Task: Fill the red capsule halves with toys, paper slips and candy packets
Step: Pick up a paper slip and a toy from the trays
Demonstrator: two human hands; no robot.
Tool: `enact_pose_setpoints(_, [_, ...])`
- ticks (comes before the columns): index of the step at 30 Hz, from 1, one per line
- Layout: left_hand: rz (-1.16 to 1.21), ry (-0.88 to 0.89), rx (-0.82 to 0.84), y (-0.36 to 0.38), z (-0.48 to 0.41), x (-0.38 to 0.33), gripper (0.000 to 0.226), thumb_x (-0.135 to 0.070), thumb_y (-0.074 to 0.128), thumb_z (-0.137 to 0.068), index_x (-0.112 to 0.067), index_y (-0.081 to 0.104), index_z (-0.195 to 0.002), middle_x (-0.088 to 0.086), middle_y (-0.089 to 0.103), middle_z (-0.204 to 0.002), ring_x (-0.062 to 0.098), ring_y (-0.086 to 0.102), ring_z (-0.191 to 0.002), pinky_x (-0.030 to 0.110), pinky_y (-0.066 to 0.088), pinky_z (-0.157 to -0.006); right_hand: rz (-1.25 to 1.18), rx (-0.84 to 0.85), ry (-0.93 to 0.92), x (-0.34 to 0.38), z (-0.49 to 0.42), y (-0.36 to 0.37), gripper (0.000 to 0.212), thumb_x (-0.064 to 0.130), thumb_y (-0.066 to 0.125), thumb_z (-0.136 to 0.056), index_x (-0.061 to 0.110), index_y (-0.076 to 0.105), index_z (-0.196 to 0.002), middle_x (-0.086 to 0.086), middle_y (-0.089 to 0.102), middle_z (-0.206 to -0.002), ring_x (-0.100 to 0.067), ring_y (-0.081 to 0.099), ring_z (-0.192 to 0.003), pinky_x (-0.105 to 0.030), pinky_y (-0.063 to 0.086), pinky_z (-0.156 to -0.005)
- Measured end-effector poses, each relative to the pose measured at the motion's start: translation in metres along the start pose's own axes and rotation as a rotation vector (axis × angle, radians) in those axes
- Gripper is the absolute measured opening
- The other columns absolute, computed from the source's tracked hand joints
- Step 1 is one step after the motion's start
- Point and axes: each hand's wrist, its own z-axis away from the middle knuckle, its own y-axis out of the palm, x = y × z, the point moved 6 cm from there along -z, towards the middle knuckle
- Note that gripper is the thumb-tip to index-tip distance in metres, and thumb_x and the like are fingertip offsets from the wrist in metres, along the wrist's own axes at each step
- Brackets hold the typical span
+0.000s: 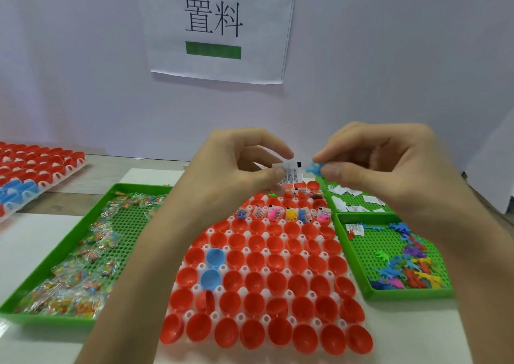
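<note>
Your left hand pinches a paper slip. Your right hand pinches a blue toy just at the slip's 3 o'clock. Both hover over the 12 o'clock end of the red capsule halves. Lower the pair into one empty half just 6 o'clock of the filled row, and let go low so nothing bounces out.
</note>
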Motion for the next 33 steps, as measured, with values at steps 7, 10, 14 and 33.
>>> enact_pose_setpoints(7, [0.068, 0.058, 0.08, -0.001, 0.005, -0.01, 0.018, -0.002, 0.073, -0.086, -0.019, 0.074, -0.094, -0.006, 0.078, -0.084, 0.014, 0.077, -0.075, 0.019, 0.059, -0.069, 0.104, -0.116, 0.02, -0.003, -0.003, 0.016, 0.013, 0.011, 0.082, -0.078, 0.021, 0.074, -0.081, 0.002, 0.076, -0.078, -0.015, 0.074, -0.074, -0.027, 0.06, -0.072])
enact_pose_setpoints(10, [0.13, 0.048, 0.129, -0.003, 0.007, -0.01, 0.018, -0.002, 0.071, -0.087, -0.018, 0.074, -0.097, -0.003, 0.079, -0.087, 0.015, 0.077, -0.079, 0.017, 0.058, -0.07, 0.11, -0.116, 0.014, 0.001, -0.003, 0.015, 0.011, 0.014, 0.082, -0.077, 0.021, 0.075, -0.081, 0.004, 0.076, -0.078, -0.014, 0.074, -0.074, -0.02, 0.056, -0.069])
enact_pose_setpoints(14, [0.188, 0.025, 0.166, -0.004, 0.007, -0.008, 0.019, -0.002, 0.068, -0.09, -0.014, 0.074, -0.104, 0.002, 0.079, -0.093, 0.019, 0.077, -0.086, 0.021, 0.059, -0.075, 0.145, -0.103, 0.026, 0.002, -0.003, 0.014, 0.01, 0.013, 0.082, -0.078, 0.019, 0.075, -0.083, 0.004, 0.076, -0.078, -0.013, 0.073, -0.075, -0.018, 0.055, -0.068])
enact_pose_setpoints(33, [0.077, 0.158, -0.047, -0.015, 0.009, -0.023, 0.023, 0.003, 0.074, -0.084, -0.014, 0.074, -0.099, -0.004, 0.079, -0.095, 0.011, 0.076, -0.085, 0.021, 0.059, -0.076, 0.098, -0.258, 0.043, -0.002, -0.001, 0.026, 0.023, 0.027, 0.079, -0.08, 0.024, 0.073, -0.102, 0.008, 0.076, -0.091, -0.011, 0.075, -0.08, -0.026, 0.061, -0.074])
